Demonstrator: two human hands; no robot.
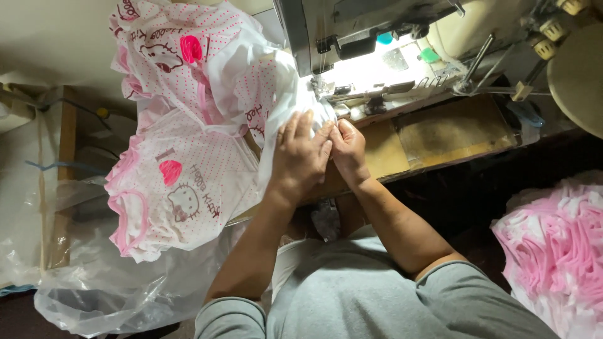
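Nearest the wearer, the left hand [300, 157] lies flat, fingers together, pressing down on a piece of white fabric [286, 94], and the right hand [347, 147] sits just beside it, touching it, its fingertips pinched shut on the fabric's edge. The fabric looks thin, soft and light; it folds and bunches readily, so it probably needs a flat palm to keep it smooth and a fingertip pinch at the hem to steer it, rather than a grab at the loose middle. Under both hands is the wooden desk [440, 135]. Just beyond the fingertips the fabric runs under the needle area of a sewing machine [377, 44], brightly lit there. To the left of the left hand hangs a heap of white garments with pink dots and pink trim [176, 182], joined in a string, over a clear plastic bag [107, 289]. Well to the right of the right hand lies a pile of pink and white ruffled cloth [556, 251].
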